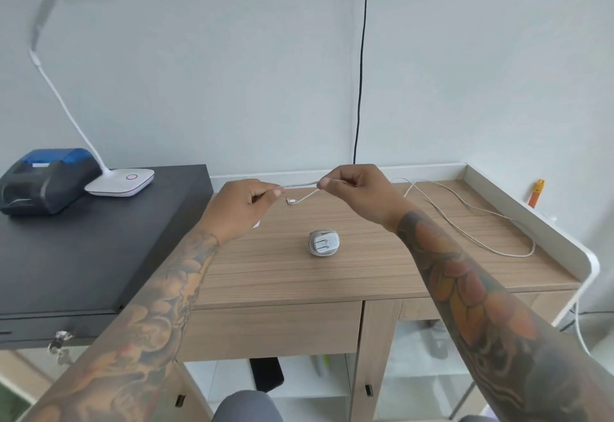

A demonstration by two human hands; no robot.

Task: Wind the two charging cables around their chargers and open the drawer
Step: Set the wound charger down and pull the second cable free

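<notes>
- Head view looks down on a wooden desk (365, 275) whose drawer (269, 332) sits shut below the front edge.
- Both hands hover above the desk's back half, holding a short stretch of white cable (465, 209) between them.
- Left hand (242, 205) pinches one end of that stretch; right hand (357, 189) pinches the other, and the remaining cable trails loosely rightward over the desk.
- Already wound, one charger (324, 242) lies on the desk nearer the person, between the forearms.
</notes>
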